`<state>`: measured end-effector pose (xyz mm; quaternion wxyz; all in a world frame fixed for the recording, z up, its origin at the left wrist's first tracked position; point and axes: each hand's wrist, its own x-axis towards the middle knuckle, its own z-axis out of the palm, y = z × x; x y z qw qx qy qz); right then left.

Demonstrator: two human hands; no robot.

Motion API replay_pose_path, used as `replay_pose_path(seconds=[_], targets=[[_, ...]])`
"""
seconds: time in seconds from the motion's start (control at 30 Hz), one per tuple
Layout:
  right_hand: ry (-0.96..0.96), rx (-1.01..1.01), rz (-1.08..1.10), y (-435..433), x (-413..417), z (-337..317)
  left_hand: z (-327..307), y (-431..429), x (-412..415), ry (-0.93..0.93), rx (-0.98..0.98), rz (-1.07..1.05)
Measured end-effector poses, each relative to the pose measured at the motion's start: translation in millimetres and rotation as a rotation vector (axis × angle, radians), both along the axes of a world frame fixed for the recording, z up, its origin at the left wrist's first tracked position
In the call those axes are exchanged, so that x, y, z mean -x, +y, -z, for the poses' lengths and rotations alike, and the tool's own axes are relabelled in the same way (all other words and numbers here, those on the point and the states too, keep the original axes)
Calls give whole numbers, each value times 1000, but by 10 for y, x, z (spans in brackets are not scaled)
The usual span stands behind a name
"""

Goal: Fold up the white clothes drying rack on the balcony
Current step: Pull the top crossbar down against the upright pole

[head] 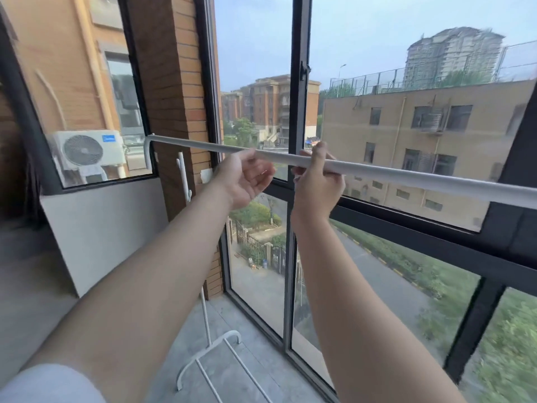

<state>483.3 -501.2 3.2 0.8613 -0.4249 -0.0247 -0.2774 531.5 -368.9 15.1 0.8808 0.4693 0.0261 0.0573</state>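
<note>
Grasping the top rail (406, 175) of the white clothes drying rack (231, 333), which stands beside the balcony window (299, 112): right hand (316, 178) hooks over it, left hand (247, 175) pinches from beneath, presumably steadying it for folding.

Both bare arms reach forward to the white bar (406, 177). The right hand (318, 181) wraps it, fingers over the top, thumb beneath. Just beside, the left hand (244, 177) lies palm-up under the bar, fingers curled, thumb at its edge; its hold is unclear
</note>
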Motion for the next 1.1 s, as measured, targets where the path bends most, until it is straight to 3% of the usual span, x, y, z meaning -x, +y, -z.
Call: replay_pose_path(seconds=[0.07,0.17,0.27,0.37,0.43,0.57,0.63,0.77,0.97,1.1], targets=[[-37,-94,72,21,-66,-31,-2,132,-146,-9,72,-20],[-124,-201,127,200,-265,8,-64,507,-513,-53,216,-223],[-146,-14,31,511,-598,127,-100,813,-825,-34,262,-265],[-51,243,-206,896,-1037,143,-61,962,-1054,-37,92,-156],[-105,303,-195,1091,-1274,108,-17,1105,-1193,-14,27,-109],[-219,82,9,1462,-1628,116,-5,1567,-1660,9,207,-293],[-284,52,1,1646,-1778,132,-51,1725,-1862,-19,247,-364],[-215,249,-211,1974,-2249,150,-35,1883,-2120,-66,144,-266],[-302,142,-121,2195,-2671,179,-7,2213,-2680,-70,296,-355],[-230,290,-146,2519,-3092,144,-41,2365,-2981,-119,169,-183]])
